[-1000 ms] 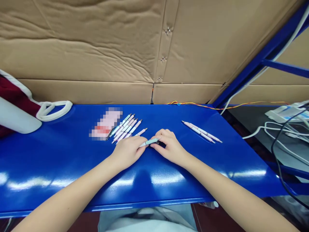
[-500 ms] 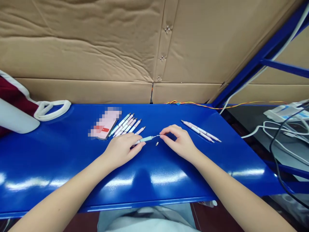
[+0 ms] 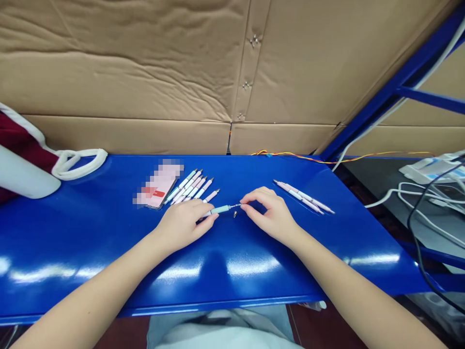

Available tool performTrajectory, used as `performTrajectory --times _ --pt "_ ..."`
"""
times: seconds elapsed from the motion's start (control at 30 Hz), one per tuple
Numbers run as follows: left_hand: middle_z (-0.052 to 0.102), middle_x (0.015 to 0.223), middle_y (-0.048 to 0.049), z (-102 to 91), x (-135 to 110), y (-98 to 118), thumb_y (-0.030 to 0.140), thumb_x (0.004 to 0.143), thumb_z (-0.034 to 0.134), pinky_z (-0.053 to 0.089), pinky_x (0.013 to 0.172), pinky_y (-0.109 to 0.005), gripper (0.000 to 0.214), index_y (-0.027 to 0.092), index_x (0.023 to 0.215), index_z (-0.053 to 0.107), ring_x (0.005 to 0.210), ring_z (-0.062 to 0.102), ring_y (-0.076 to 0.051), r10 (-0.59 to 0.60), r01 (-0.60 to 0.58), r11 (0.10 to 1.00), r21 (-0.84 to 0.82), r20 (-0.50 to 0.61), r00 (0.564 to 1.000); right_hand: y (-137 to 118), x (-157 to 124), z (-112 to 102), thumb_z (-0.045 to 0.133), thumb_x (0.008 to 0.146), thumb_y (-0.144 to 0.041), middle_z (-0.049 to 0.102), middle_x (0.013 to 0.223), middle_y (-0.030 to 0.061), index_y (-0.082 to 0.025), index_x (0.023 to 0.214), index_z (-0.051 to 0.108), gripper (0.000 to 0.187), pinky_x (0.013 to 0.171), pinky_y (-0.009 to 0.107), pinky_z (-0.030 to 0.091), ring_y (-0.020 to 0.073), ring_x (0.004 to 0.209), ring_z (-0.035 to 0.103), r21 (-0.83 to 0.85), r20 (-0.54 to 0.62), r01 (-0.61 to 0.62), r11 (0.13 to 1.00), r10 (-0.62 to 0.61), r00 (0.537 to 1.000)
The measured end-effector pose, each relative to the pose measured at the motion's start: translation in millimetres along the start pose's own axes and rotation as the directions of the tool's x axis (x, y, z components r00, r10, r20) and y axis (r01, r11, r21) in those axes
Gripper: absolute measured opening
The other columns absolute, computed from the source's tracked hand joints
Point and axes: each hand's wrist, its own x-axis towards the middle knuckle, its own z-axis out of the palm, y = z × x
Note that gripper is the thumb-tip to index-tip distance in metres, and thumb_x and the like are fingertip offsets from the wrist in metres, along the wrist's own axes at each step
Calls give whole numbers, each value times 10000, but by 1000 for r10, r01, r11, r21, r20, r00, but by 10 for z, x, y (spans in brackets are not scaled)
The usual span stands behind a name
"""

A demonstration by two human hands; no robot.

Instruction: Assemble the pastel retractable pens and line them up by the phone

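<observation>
- Centre of the frame: the left hand [image 3: 187, 220] is closed around a pen [image 3: 221, 209], fingers and thumb clamped on its barrel; the pen's mint-green front part sticks out toward the right of the frame, lying nearly level.
- Just right of that: a thin rod [image 3: 234, 206] reaches out of the pen's front end; the right hand [image 3: 271, 211] has thumb and forefinger pinched together on the rod's far end, its palm turned toward the table.
- Just below the rod: a small metal tip [image 3: 235, 214] lies by itself on the blue table [image 3: 109, 237], near the right fingertips but apart from them.
- Left of centre, beyond the left hand: a row of pens [image 3: 187, 186] in pale green, pink and white lies slanted, close together; a phone [image 3: 162, 190] lies beside their left side, partly blurred by pixelation.
- Right of centre: two pale pens [image 3: 303, 198] lie side by side, well apart from the row.
- Left edge: a white cylinder [image 3: 29, 172] in front of a dark red item [image 3: 25, 133] with white trim.
- Upper part: a brown cardboard panel [image 3: 145, 87]; thin coloured wires [image 3: 290, 155] run along its foot; white cables [image 3: 410, 191] lie at the right edge.
</observation>
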Motion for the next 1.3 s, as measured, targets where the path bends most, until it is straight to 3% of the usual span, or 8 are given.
performTrajectory --times 0.17,0.4,0.77,0.93,1.0,1.13,1.3 --pt "669 821 -17 11 0 -4 340 912 434 458 686 -254 266 207 910 664 751 607 -153 -1 1 1000 2 10 1000 -11 -2 -1 593 804 -137 685 789 14 -206 785 623 77 772 350 393 180 783 587 -7 -6 20 1000 -20 1000" --pt "692 926 -11 12 0 -8 364 918 417 470 726 -254 274 231 1016 636 806 633 -156 -7 8 1000 -15 28 1000 -36 3 -14 588 812 -160 689 781 18 -207 781 628 69 775 357 387 185 780 587 -39 26 32 999 -31 999" --pt "682 874 -9 34 -14 8 347 910 441 465 726 -263 244 241 1008 638 794 627 -160 14 -17 999 35 77 997 -85 -25 62 590 848 -222 701 790 22 -215 819 656 73 781 351 375 180 786 597 -30 105 76 997 -73 992" --pt "680 941 -19 12 -13 -25 344 929 417 477 748 -274 262 239 1052 622 842 627 -168 20 -21 1000 22 75 997 6 -4 22 556 865 -232 685 811 28 -210 1023 632 177 772 343 408 178 779 594 32 121 -38 999 34 992" --pt "679 958 -28 1 -10 -40 341 930 420 483 776 -286 264 232 1066 618 860 628 -174 15 -16 1000 21 61 998 53 -4 5 559 847 -204 658 838 36 -202 1067 617 228 764 336 418 180 799 584 -5 174 -40 999 41 984" --pt "685 984 -40 -12 0 -64 334 932 421 493 805 -305 270 220 1067 625 889 635 -184 7 -8 1000 13 30 1000 90 -22 33 552 841 -172 610 914 55 -238 1104 624 281 794 346 416 193 876 565 -117 369 93 989 -44 928" --pt "691 996 -42 -14 11 -88 331 930 425 501 789 -303 264 221 1049 634 891 642 -184 6 -6 1000 1 -32 999 107 -13 89 463 884 -148 598 859 60 -206 939 648 201 764 349 415 188 822 560 -229 411 169 959 -62 909"
